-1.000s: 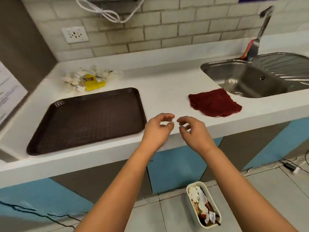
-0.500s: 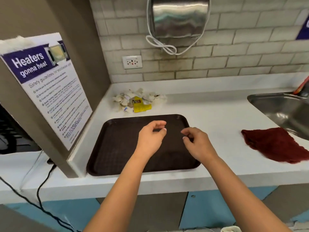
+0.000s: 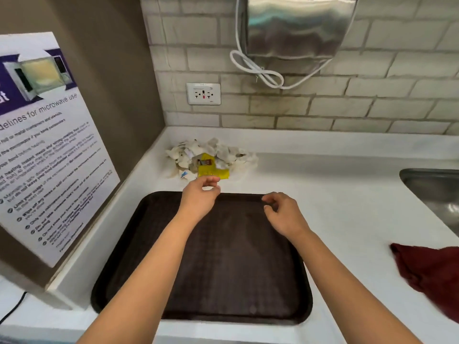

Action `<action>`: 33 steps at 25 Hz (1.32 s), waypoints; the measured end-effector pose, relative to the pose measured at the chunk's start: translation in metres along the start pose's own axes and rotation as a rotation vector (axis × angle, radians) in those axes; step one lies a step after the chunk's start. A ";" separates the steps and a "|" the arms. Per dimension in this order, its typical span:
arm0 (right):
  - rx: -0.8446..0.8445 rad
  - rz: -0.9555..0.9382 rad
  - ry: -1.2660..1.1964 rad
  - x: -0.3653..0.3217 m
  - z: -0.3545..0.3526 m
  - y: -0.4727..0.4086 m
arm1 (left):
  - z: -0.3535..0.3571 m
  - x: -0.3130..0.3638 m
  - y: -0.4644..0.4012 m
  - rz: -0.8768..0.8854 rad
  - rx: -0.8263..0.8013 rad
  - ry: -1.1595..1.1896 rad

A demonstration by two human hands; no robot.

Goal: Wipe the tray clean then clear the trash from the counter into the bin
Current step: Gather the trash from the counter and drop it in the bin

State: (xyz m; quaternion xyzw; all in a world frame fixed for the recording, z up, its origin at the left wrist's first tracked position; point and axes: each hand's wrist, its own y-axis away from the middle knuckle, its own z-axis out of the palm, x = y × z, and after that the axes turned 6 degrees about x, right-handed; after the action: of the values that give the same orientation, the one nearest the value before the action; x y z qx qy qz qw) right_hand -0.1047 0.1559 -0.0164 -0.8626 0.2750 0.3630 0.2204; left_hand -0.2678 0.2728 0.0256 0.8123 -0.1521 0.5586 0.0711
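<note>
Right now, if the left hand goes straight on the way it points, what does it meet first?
Most likely the yellow wrapper at the near edge of the trash pile. The left hand hovers just short of it, though depth is unclear.

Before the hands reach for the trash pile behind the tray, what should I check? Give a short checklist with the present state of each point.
1. Left hand holds nothing: ok.
2. Right hand holds nothing: ok.
3. Trash pile in view, nothing in the way: ok.
4. Tray shows no scraps: ok; whether it was wiped, cannot tell.
5. Red cloth lies apart from the hands' path: ok.
6. Bin in view: not ok.
</note>
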 end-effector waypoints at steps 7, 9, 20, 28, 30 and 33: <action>-0.080 0.014 0.050 0.033 0.018 -0.105 | 0.039 -0.003 -0.106 -0.026 0.004 -0.278; -0.075 0.006 0.042 0.041 0.026 -0.133 | 0.046 -0.010 -0.135 -0.037 -0.008 -0.335; -0.019 -0.108 0.159 0.058 0.072 -0.234 | 0.059 -0.060 -0.218 0.019 0.081 -0.843; -0.110 -0.295 0.631 0.052 0.103 -0.223 | 0.058 -0.067 -0.217 -0.011 0.134 -0.870; -0.100 -0.261 0.630 0.051 0.103 -0.220 | 0.056 -0.066 -0.212 0.011 0.151 -0.870; -0.070 -0.331 0.598 0.050 0.098 -0.211 | 0.054 -0.063 -0.205 0.036 0.113 -0.615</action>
State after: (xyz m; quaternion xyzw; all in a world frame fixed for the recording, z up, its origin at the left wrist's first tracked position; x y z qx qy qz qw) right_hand 0.0091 0.3560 -0.0784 -0.9708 0.1711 0.0626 0.1563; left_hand -0.1739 0.4616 -0.0419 0.9430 -0.1496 0.2952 -0.0337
